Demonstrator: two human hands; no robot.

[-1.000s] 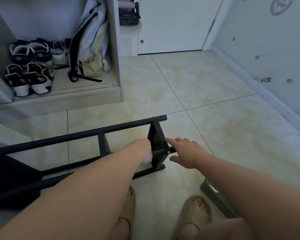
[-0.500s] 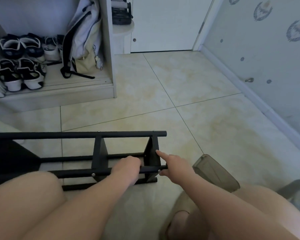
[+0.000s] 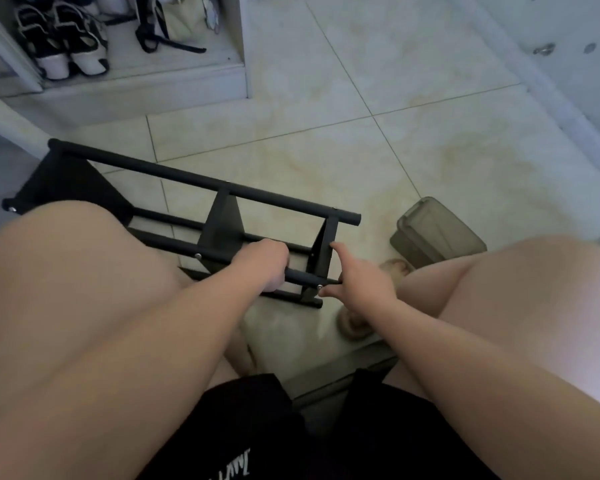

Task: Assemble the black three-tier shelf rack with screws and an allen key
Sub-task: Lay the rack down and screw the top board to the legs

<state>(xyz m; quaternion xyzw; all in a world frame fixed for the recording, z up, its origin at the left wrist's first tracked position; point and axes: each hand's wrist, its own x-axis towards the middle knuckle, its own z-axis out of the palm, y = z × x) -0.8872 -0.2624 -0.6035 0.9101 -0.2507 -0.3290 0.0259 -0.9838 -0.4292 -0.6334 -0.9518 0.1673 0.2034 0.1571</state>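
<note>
Shelf rack (image 3: 205, 183) check: where have we got it, and what are our hands up to? — A

We've got it down on the tiled floor (image 3: 413, 150), right in front of our knees, with its black bars running left to right. Our left hand (image 3: 267, 263) is wrapped tight round the near bar, fingers curled under it, just left of the end panel (image 3: 321, 251). Our right hand (image 3: 361, 282) is spread out. Its index finger (image 3: 340, 249) is straight and touches the panel's edge, and the thumb tip is down by the little silver screw (image 3: 319, 287) at the bar's end. The other fingers are hidden from us, so we can't tell if anything small sits in there. — B

Ok, and around it? — A

A greyish plastic box (image 3: 437, 233) lies on the floor just right of the rack, not touching it. A tan slipper (image 3: 354, 327) pokes out from under our right forearm. Further back on the left, black-and-white shoes (image 3: 63, 46) sit on the low ledge of a white cupboard (image 3: 153, 88), with a dark bag strap (image 3: 167, 43) trailing beside them. — B
</note>
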